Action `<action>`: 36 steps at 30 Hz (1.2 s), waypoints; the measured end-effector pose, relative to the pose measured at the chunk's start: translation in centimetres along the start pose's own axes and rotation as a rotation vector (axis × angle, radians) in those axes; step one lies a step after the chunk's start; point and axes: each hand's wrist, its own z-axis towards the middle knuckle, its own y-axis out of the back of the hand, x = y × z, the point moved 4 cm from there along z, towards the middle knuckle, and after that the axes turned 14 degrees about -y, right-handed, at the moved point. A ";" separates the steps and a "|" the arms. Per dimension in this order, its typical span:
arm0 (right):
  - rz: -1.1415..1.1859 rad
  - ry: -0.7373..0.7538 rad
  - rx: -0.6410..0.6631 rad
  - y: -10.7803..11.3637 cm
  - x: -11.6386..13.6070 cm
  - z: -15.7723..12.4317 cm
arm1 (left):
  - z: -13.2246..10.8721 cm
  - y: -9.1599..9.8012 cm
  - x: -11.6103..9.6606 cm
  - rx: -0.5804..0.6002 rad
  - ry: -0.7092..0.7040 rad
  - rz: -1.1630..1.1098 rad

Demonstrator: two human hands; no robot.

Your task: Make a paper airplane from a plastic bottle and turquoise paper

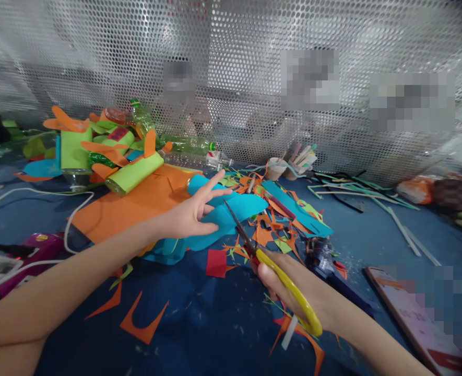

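My left hand (193,211) holds a sheet of blue paper (231,216) by its near edge, thumb under and fingers fanned out above it. My right hand (289,290) grips yellow-handled scissors (270,266); their dark blades point up and left into the blue sheet's right edge. A small red paper square (216,262) lies on the blue table just below the sheet. A large orange sheet (137,206) lies under and behind my left hand.
Plastic bottles wrapped in green and orange paper (134,175) are piled at the back left. Orange, green and blue scraps (285,214) litter the middle. Paper cups with sticks (289,166) stand by the perforated metal screen. White cables (38,196) run at left; a phone (414,313) lies at right.
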 end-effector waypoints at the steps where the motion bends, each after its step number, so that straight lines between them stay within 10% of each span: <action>1: 0.001 0.005 -0.004 0.0 0.0 0.0 | 0.0 0.0 0.0 -0.001 -0.001 0.000; 36: 0.075 -0.074 0.079 -0.4 -0.6 0.5 | -0.2 0.5 0.4 0.067 0.034 0.208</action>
